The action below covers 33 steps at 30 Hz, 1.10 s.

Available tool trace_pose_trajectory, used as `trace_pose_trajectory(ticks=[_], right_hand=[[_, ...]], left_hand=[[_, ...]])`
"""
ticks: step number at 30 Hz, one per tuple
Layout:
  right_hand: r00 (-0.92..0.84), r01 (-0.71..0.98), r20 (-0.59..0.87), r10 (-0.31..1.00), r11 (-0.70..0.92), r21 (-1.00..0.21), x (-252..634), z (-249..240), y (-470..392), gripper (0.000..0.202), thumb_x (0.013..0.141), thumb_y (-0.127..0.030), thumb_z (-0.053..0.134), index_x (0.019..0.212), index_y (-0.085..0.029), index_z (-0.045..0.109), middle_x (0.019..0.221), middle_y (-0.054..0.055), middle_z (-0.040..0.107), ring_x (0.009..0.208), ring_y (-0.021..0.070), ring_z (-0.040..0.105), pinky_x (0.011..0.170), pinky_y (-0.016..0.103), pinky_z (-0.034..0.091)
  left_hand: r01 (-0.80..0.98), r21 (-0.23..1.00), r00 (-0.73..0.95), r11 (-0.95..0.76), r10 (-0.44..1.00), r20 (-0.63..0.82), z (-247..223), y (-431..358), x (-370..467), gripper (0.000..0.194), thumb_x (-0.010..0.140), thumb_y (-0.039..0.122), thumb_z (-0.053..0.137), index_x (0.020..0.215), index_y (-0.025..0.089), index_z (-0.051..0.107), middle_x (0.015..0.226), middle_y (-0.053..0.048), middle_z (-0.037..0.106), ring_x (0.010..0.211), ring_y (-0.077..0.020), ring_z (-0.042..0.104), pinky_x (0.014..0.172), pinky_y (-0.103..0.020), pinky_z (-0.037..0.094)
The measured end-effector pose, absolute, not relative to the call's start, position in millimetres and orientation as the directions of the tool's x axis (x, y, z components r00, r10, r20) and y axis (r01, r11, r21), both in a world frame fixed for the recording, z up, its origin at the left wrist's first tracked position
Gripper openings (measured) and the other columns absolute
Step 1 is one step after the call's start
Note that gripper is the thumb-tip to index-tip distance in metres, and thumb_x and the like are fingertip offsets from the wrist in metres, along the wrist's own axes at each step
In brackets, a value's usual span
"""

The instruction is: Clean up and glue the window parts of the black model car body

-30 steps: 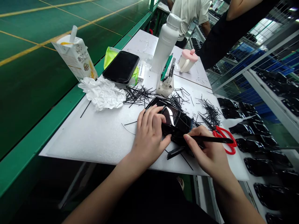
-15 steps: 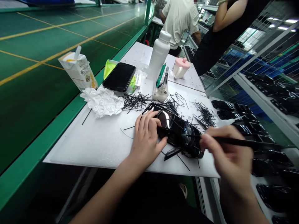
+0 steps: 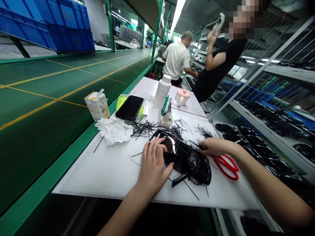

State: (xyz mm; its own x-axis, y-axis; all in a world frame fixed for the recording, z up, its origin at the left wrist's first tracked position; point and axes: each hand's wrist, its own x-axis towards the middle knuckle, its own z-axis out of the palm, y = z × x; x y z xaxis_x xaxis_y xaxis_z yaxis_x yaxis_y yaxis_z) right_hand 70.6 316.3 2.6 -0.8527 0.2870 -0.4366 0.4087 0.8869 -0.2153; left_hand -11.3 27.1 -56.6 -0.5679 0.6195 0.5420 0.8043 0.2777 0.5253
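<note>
A glossy black model car [image 3: 180,154] lies aslant on the white foam-covered table, with a dark panel like an open door [image 3: 178,180] sticking out on the near side. My left hand [image 3: 154,160] grips its rear end, fingers over the roof side and thumb along the near side. Beyond the car's far side, my right hand [image 3: 211,146] is low over the table, fingertips pinched together. A thin dark point shows past them; what they hold is hidden. Red-handled scissors [image 3: 227,167] lie under and beside that hand, their blades mostly covered.
Thin black strips [image 3: 145,128] are strewn behind the car. Further back are crumpled white tissue [image 3: 114,131], a drink carton [image 3: 97,106], a phone [image 3: 130,107], a white bottle [image 3: 162,91], a tool holder [image 3: 165,121] and a pink-lidded mug [image 3: 182,97]. Racks of black car shells [image 3: 256,139] stand right; two people are beyond.
My right hand has moved from the car's front, where it held a long dark thin piece, to the far side, uncovering the red scissors. My left hand keeps its grip. The view has tipped up.
</note>
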Motion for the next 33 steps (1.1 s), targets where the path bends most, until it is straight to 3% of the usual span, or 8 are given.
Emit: trace_pose_trajectory(ticks=[4, 7, 10, 16, 22, 27, 33], right_hand=[[-0.885, 0.371, -0.407, 0.228, 0.872, -0.320, 32, 23, 313, 0.033, 0.089, -0.042, 0.070, 0.073, -0.015, 0.061, 0.058, -0.005, 0.057, 0.042, 0.0065, 0.048, 0.042, 0.020, 0.041], [-0.959, 0.283, -0.146, 0.242, 0.836, -0.470, -14, 27, 295, 0.031, 0.092, -0.046, 0.064, 0.094, -0.015, 0.064, 0.077, 0.004, 0.067, 0.052, 0.0104, 0.058, 0.046, 0.024, 0.047], [-0.953, 0.177, 0.107, 0.283, 0.809, -0.561, -55, 20, 273, 0.031, 0.096, -0.040, 0.060, 0.114, -0.016, 0.059, 0.096, 0.005, 0.067, 0.064, 0.0109, 0.061, 0.055, 0.025, 0.051], [-0.869, 0.065, 0.351, 0.348, 0.784, -0.618, -77, 6, 263, 0.023, 0.096, -0.036, 0.061, 0.089, -0.014, 0.062, 0.080, -0.001, 0.061, 0.067, 0.0115, 0.058, 0.064, 0.028, 0.052], [-0.794, -0.098, 0.486, 0.365, 0.711, -0.696, -64, 8, 260, 0.028, 0.089, -0.037, 0.066, 0.076, -0.020, 0.049, 0.067, -0.003, 0.058, 0.055, 0.0111, 0.052, 0.055, 0.026, 0.043], [-0.610, -0.276, 0.623, 0.490, 0.606, -0.746, -39, 38, 254, 0.026, 0.089, -0.038, 0.061, 0.080, -0.025, 0.040, 0.069, -0.003, 0.057, 0.049, 0.0110, 0.047, 0.045, 0.026, 0.035], [-0.598, -0.336, 0.541, 0.591, 0.428, -0.839, 33, 54, 216, 0.022, 0.086, -0.029, 0.066, 0.076, -0.025, 0.047, 0.067, -0.003, 0.054, 0.048, 0.0118, 0.047, 0.041, 0.027, 0.036]], left_hand=[[0.801, 0.533, -0.574, 0.273, 0.605, 0.552, -58, 26, -10, 0.037, 0.078, 0.013, 0.064, 0.097, 0.024, 0.035, 0.130, -0.018, 0.057, 0.133, -0.0360, 0.050, 0.108, -0.067, 0.038], [0.804, 0.535, -0.570, 0.262, 0.598, 0.564, -58, 26, -10, 0.038, 0.077, 0.013, 0.065, 0.098, 0.024, 0.035, 0.129, -0.017, 0.057, 0.134, -0.0360, 0.049, 0.109, -0.067, 0.037], [0.799, 0.543, -0.572, 0.257, 0.604, 0.555, -58, 25, -10, 0.037, 0.078, 0.013, 0.064, 0.099, 0.024, 0.035, 0.130, -0.018, 0.057, 0.134, -0.0359, 0.048, 0.109, -0.068, 0.036], [0.775, 0.580, -0.579, 0.252, 0.651, 0.491, -57, 22, -9, 0.036, 0.080, 0.015, 0.064, 0.110, 0.023, 0.045, 0.135, -0.015, 0.055, 0.140, -0.0340, 0.042, 0.115, -0.066, 0.030], [0.798, 0.554, -0.523, 0.237, 0.728, 0.442, -53, 19, -7, 0.058, 0.086, 0.021, 0.062, 0.140, 0.032, 0.045, 0.154, -0.008, 0.040, 0.148, -0.0359, 0.023, 0.117, -0.071, 0.017], [0.834, 0.504, -0.459, 0.224, 0.788, 0.410, -51, 18, -6, 0.060, 0.089, 0.025, 0.059, 0.146, 0.038, 0.043, 0.161, -0.004, 0.033, 0.150, -0.0387, 0.018, 0.114, -0.078, 0.010], [0.838, 0.503, -0.440, 0.214, 0.809, 0.390, -49, 20, -6, 0.056, 0.091, 0.023, 0.054, 0.145, 0.035, 0.045, 0.159, -0.001, 0.038, 0.150, -0.0375, 0.019, 0.113, -0.078, 0.005]])
